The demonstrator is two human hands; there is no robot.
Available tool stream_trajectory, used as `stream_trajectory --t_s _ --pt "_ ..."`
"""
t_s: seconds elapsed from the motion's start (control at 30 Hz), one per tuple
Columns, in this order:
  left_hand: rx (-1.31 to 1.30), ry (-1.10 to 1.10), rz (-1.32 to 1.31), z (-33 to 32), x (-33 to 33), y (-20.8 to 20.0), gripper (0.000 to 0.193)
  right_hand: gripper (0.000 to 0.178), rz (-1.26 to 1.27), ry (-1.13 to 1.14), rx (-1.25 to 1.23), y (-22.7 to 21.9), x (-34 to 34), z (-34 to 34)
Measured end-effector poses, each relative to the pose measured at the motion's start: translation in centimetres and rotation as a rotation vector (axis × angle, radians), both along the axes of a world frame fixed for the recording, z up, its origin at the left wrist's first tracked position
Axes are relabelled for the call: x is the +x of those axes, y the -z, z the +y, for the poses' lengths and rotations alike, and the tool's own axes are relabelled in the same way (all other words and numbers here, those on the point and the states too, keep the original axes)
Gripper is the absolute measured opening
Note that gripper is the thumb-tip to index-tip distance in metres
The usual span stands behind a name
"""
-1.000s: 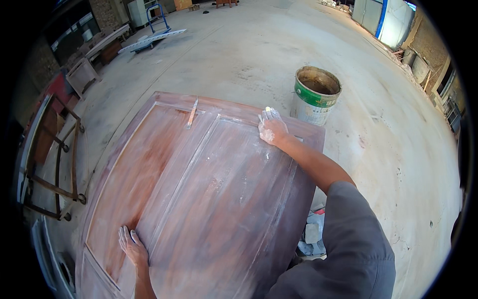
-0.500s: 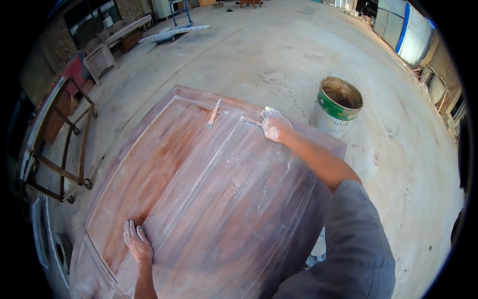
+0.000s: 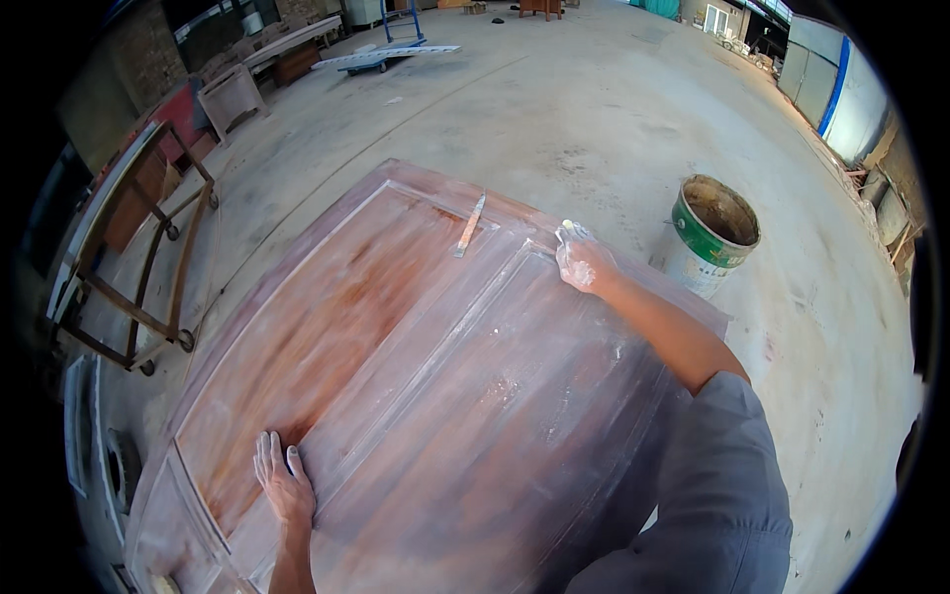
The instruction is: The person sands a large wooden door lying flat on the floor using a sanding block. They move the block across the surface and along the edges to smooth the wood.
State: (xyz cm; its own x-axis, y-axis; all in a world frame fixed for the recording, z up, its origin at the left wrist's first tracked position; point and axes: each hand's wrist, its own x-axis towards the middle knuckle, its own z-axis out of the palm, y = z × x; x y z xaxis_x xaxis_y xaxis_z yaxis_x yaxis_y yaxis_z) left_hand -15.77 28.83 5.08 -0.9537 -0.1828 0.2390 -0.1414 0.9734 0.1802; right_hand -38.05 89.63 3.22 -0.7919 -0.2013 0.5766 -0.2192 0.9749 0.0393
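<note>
- Evidently, the reddish-brown panelled wooden door (image 3: pixel 450 416) lies flat beneath both hands, streaked with white dust.
- The left hand (image 3: pixel 285 487) rests on its left recessed panel (image 3: pixel 322 342), fingers outstretched, grip released.
- The powder-coated right hand (image 3: pixel 584 261) bends at the far edge; I cannot tell whether its grip clasps anything.
- A slim scraper (image 3: pixel 470 226) lies left of that hand; a green-banded bucket (image 3: pixel 709 239) stands beyond.

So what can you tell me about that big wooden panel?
The panel looks like reddish-brown wood, smeared whitish, with pale lines framing its sections. It lies face up, its near end running out of the picture. The left hand rests on it, the right hand is at its far edge, and a slim tool lies on it.
</note>
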Motion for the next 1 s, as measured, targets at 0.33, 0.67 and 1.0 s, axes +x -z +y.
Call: stream_trajectory --t_s 0.33,0.67,1.0 --pt "0.008 -0.001 0.006 -0.3 0.0 -0.2 0.049 0.023 -0.194 -0.104 0.108 0.0 -6.6 -3.0" --pt "-0.001 -0.006 -0.01 -1.0 0.2 -0.8 0.049 0.039 -0.478 0.037 -0.048 -0.6 -8.6 -6.3" --pt "0.03 0.045 0.022 0.7 -1.3 -0.5 0.049 0.044 -0.516 0.096 0.047 -3.9 -8.2 -5.2"
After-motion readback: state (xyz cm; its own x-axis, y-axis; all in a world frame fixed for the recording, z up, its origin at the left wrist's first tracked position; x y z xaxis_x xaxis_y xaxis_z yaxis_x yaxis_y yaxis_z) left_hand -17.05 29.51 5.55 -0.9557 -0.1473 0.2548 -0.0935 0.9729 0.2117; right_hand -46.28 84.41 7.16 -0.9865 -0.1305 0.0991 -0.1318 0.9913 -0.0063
